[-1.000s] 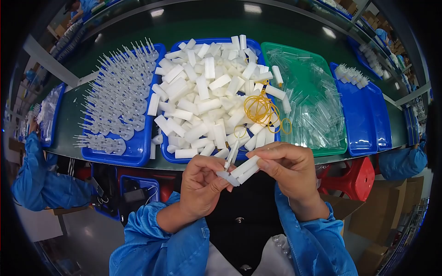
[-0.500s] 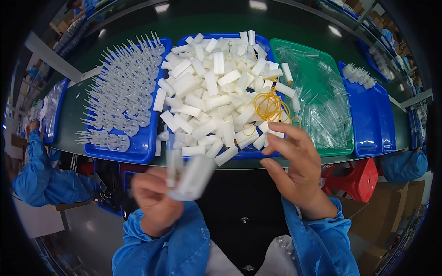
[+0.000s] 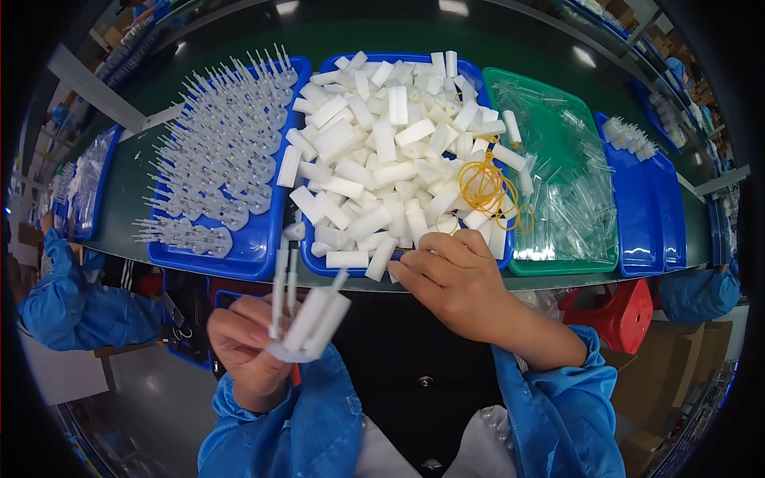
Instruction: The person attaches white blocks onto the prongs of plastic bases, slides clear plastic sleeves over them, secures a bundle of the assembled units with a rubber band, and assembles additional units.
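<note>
Head view: left hand [image 3: 249,342] grips white plastic pieces [image 3: 307,319]; right hand [image 3: 454,275], fingers curled, touches the pile of white blocks [image 3: 382,151] in the blue tray [image 3: 319,263].

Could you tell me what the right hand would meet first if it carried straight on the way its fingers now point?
Most likely the white plastic pieces at the near edge of the middle blue tray; the right hand already rests there, fingers toward them.

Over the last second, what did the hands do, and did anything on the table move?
The hands came apart. The left hand drew down and left, keeping the white tubes that both held together before. The right hand let go and reached forward to the near edge of the middle tray, onto its white pieces. The trays, their contents and the yellow bands stayed put.
</note>
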Demonstrator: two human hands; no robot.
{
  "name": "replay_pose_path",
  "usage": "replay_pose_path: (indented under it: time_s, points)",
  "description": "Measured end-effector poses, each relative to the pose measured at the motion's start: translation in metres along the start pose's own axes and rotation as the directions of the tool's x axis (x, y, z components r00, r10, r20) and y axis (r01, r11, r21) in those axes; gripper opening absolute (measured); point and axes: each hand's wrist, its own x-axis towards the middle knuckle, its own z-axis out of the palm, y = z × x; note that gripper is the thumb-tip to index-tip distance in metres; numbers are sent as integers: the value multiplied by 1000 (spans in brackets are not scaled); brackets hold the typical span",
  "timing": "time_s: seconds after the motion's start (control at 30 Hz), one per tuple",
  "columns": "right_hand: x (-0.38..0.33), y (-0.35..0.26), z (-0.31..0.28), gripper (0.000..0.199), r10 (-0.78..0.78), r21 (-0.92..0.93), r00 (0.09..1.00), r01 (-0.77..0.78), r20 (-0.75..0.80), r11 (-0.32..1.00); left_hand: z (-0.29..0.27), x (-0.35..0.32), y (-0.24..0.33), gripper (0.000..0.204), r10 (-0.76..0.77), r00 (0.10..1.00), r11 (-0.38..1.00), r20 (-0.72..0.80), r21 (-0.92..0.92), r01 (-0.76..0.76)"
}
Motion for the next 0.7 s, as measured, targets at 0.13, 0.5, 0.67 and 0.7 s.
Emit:
replay_pose_path:
  time_s: [0.13,0.5,0.67,0.7]
  points:
    - [-6,0,4,35,-44,-86,998,39,-51,996,19,8,-7,24,-45,996,998,82,-46,49]
    - [-28,16,-35,27,596,672,790,-364,-144,645,47,17,-25,12,-2,850,980,526,172,-104]
    - [-36,13,-47,35,684,932,721,-314,112,178,57,17,-35,13,-49,836,976,546,202,-75]
    - [-36,13,-48,39,683,941,718,-309,136,137,58,16,-36,13,-70,828,976,556,209,-57]
